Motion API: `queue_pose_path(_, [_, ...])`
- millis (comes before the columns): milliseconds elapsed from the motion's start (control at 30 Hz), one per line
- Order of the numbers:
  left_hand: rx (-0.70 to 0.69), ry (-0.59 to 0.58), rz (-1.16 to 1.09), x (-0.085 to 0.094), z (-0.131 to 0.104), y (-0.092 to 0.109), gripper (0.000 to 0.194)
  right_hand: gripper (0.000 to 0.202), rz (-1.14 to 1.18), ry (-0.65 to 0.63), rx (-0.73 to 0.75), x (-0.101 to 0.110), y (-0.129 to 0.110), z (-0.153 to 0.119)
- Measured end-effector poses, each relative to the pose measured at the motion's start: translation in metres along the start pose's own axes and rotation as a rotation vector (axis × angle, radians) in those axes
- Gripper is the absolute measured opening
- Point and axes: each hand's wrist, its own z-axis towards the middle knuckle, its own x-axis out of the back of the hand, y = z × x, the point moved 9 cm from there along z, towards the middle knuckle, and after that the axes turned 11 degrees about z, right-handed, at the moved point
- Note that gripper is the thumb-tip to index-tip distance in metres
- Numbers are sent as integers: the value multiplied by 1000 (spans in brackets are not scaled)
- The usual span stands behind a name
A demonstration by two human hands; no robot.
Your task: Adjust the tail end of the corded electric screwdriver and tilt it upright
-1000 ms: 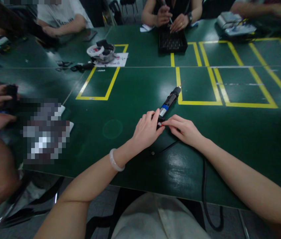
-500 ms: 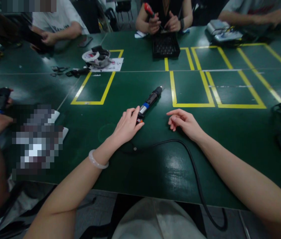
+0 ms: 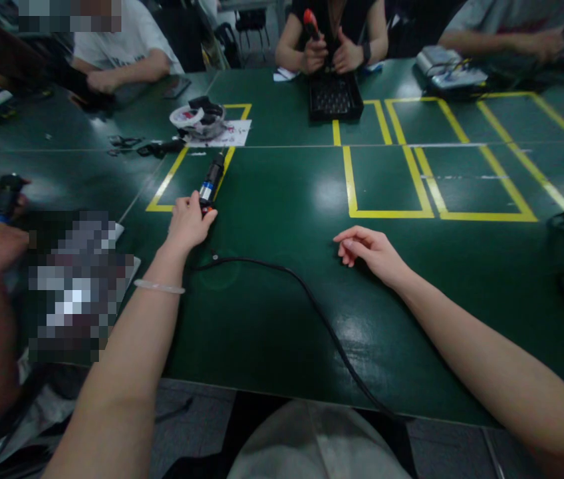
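The person's left hand was closed around the rear end of a slim cylindrical tool, black with silver and blue bands, its narrow tip pointing away from the hand. Just beyond those fingers, the tool reached across the right-hand line of a yellow tape outline; whether its body touched the glossy green table could not be told. It looked stiff and probably somewhat heavy for its size. The silver band was likely slippery, and the thin tip seemed the part most easily damaged. The dark barrel ahead of the fingers looked the surest place to take hold. A black cable, apparently flexible, ran from beside the left wrist to the table's near edge; any joint with the tool was hidden.

The right hand was well apart from the left, fingers loosely curled around nothing. Past the left hand, black and white items sat on a sheet of paper. Farther ahead, between the two hands, a co-worker's hand held a red-handled tool above a black tray. Other people sat around the table.
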Motion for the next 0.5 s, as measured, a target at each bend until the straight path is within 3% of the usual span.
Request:
queue_pose_path(133, [100, -12, 9, -3, 18, -35, 72, 28, -1, -8, 0, -1, 0, 0])
queue_pose_path(267, [156, -23, -2, -6, 28, -55, 73, 28, -7, -12, -4, -1, 1, 0])
queue_pose_path(500, [105, 44, 70, 7, 14, -38, 70, 26, -21, -26, -17, -3, 2, 0])
